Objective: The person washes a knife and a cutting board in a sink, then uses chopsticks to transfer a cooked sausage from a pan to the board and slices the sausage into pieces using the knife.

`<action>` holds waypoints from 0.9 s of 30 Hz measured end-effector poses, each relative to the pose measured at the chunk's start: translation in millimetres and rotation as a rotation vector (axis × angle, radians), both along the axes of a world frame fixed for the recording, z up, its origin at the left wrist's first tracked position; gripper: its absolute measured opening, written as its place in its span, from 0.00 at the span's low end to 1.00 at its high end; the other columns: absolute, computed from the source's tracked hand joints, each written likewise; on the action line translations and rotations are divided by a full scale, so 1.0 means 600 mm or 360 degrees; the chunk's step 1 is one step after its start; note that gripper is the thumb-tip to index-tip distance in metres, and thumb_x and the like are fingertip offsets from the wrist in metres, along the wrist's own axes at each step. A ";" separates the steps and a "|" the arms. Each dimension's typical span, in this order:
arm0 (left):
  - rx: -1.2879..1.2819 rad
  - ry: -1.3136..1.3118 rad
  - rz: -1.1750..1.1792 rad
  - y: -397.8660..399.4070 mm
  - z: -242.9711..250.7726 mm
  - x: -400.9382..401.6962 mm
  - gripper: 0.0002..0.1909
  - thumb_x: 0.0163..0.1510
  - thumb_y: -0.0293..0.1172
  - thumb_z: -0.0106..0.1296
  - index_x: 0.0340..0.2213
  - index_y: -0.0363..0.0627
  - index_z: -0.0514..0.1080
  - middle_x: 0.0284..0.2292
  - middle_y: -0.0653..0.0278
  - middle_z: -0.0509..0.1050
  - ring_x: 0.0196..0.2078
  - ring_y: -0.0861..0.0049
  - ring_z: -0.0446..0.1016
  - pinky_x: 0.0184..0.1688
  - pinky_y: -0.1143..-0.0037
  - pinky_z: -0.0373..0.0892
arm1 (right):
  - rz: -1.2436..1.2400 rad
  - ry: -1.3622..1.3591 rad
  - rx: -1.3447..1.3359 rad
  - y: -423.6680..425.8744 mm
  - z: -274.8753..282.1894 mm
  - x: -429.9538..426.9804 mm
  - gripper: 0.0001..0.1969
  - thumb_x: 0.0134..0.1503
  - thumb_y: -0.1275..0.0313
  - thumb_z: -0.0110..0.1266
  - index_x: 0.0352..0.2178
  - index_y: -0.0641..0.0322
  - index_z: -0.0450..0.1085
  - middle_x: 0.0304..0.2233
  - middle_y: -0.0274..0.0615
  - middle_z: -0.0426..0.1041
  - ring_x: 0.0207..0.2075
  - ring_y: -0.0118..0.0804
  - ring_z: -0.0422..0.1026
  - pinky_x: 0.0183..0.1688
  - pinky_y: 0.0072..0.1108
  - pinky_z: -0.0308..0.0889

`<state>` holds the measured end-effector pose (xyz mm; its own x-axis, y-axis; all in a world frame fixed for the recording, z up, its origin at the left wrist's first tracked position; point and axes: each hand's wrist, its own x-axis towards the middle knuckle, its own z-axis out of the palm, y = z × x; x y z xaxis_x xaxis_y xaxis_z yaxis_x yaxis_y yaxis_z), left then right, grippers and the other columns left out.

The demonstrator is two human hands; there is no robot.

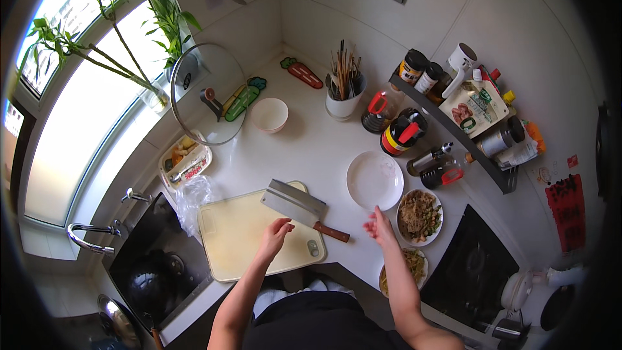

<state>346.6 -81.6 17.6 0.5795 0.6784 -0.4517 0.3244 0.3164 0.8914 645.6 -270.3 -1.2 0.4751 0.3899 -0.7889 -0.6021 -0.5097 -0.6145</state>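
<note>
My left hand [276,238] hovers over the beige cutting board [233,238], empty, fingers loosely curled. Close to it lies a cleaver [291,209] with a wooden handle [331,232], its blade across the board's upper edge. Another metal blade [303,197] lies partly beneath the cleaver. My right hand [380,228] is at the near rim of an empty white plate [374,181]; its fingers are apart, and whether the thumb touches the rim cannot be told. Beside it stand a plate of cooked noodles and vegetables [419,216] and, partly behind my forearm, a dish of shredded food [414,263].
A sink holding a black wok [150,279] is at left, a black cooktop [469,272] at right. Sauce bottles [401,136], a utensil holder [345,104], a bowl [270,115], an upright glass lid [214,92] and a plastic bag [194,201] stand around the counter.
</note>
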 end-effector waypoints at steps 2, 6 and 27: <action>0.0023 -0.0050 -0.0050 -0.001 0.011 0.008 0.16 0.60 0.31 0.42 0.46 0.33 0.68 0.37 0.56 0.77 0.43 0.74 0.74 0.48 0.76 0.67 | -0.0300 0.0092 0.0188 0.006 -0.040 0.009 0.26 0.59 0.47 0.43 0.38 0.62 0.63 0.22 0.44 0.74 0.16 0.27 0.66 0.16 0.14 0.57; 0.0054 -0.0136 -0.0014 -0.004 0.039 -0.023 0.16 0.60 0.31 0.42 0.46 0.33 0.68 0.37 0.56 0.76 0.43 0.74 0.74 0.48 0.76 0.67 | -0.0683 -0.0104 0.0493 0.051 -0.053 0.023 0.11 0.58 0.72 0.42 0.39 0.71 0.63 0.27 0.49 0.74 0.24 0.36 0.76 0.16 0.19 0.66; 0.2058 0.0618 0.1443 0.061 0.319 -0.580 0.16 0.60 0.41 0.43 0.39 0.46 0.76 0.42 0.65 0.73 0.55 0.65 0.63 0.57 0.67 0.51 | 0.1165 -0.2019 0.1971 0.421 0.308 -0.666 0.10 0.60 0.74 0.44 0.43 0.63 0.66 0.30 0.45 0.75 0.31 0.36 0.78 0.30 0.24 0.70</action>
